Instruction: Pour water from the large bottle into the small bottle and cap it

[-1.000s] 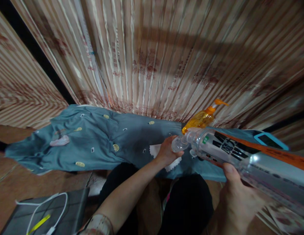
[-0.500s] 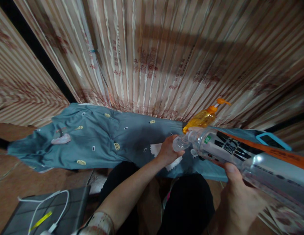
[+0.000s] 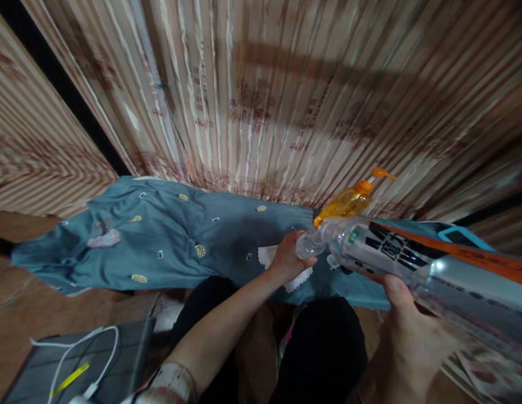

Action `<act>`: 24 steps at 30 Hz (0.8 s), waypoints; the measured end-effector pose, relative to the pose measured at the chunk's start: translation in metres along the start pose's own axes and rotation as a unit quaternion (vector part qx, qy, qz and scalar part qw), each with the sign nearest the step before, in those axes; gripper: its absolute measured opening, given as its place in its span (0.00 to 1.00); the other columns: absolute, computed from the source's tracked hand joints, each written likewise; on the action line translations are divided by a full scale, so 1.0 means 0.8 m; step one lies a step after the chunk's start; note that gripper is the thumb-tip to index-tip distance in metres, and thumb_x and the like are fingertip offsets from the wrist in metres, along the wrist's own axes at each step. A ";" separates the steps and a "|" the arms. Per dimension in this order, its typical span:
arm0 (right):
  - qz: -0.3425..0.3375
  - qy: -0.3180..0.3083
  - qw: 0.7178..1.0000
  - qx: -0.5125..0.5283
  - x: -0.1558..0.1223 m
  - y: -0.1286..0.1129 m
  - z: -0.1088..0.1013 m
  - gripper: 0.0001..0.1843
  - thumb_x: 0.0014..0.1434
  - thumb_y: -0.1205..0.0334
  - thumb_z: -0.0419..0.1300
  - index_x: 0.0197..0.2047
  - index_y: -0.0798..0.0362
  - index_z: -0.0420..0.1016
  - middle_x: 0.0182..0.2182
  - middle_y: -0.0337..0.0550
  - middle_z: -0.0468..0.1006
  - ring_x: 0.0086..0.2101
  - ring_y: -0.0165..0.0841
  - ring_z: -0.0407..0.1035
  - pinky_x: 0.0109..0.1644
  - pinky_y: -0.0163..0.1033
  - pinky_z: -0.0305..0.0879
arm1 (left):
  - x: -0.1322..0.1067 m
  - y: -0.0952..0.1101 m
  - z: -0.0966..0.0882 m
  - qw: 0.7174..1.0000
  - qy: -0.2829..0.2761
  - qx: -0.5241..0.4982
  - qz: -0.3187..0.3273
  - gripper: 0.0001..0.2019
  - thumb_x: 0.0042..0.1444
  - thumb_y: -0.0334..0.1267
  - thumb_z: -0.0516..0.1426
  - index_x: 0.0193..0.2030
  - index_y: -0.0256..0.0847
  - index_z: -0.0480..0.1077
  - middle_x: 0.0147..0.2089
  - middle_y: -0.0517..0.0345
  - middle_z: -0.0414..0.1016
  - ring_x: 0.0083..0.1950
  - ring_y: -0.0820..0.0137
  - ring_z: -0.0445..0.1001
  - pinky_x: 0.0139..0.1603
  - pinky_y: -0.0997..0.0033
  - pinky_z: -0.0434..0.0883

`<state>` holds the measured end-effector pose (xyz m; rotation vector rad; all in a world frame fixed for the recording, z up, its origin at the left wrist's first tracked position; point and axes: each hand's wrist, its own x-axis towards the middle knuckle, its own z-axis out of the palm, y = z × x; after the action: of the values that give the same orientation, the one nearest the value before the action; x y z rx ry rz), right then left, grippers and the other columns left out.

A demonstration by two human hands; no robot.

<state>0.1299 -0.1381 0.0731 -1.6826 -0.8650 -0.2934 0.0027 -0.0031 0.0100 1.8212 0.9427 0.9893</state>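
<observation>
My left hand [image 3: 286,261] is closed around a small clear plastic bottle [image 3: 306,246], above the middle of the cloth-covered surface. Thumb and fingers of my right hand [image 3: 412,334] grip a large clear plastic bottle [image 3: 438,266] with a silver, black and orange label. It lies tilted, its neck [image 3: 334,238] pointing left at the small bottle's mouth. Whether the two mouths touch, I cannot tell. Just behind them is a yellow pump bottle [image 3: 347,203] with an orange pump head. Under my left hand lies a white scalloped-edge wipe [image 3: 301,280], partly hidden.
A blue-grey patterned cloth [image 3: 227,235] covers the long narrow surface. On it are a pale pink item [image 3: 104,238] at left and a blue-rimmed device [image 3: 465,238] at right. A striped curtain [image 3: 265,101] hangs behind. A white cable [image 3: 115,342] rests on a dark box [image 3: 130,359] at lower left.
The large bottle's rear end has risen slightly and covers a bit more of the blue-rimmed device. My left hand and the small bottle have hardly moved.
</observation>
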 end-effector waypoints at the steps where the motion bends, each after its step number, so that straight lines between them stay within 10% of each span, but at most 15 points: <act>1: -0.002 0.011 1.000 -0.008 0.001 -0.001 0.001 0.33 0.47 0.43 0.67 0.50 0.55 0.72 0.53 0.52 0.73 0.61 0.53 0.59 0.63 0.60 0.60 | 0.000 0.000 0.000 1.000 0.001 -0.002 0.001 0.25 0.41 0.34 0.67 0.49 0.43 0.69 0.51 0.54 0.77 0.53 0.59 0.74 0.58 0.57 0.69; 24: -0.021 0.041 0.999 -0.016 0.006 -0.014 0.004 0.36 0.45 0.36 0.67 0.49 0.56 0.74 0.52 0.53 0.76 0.58 0.50 0.64 0.68 0.57 0.53 | 0.001 0.002 -0.001 1.000 -0.007 0.011 -0.004 0.27 0.42 0.35 0.67 0.51 0.40 0.69 0.52 0.50 0.77 0.54 0.58 0.74 0.59 0.57 0.69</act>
<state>0.1251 -0.1323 0.0833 -1.6714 -0.8398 -0.4038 0.0028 -0.0029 0.0122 1.8382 0.9554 0.9641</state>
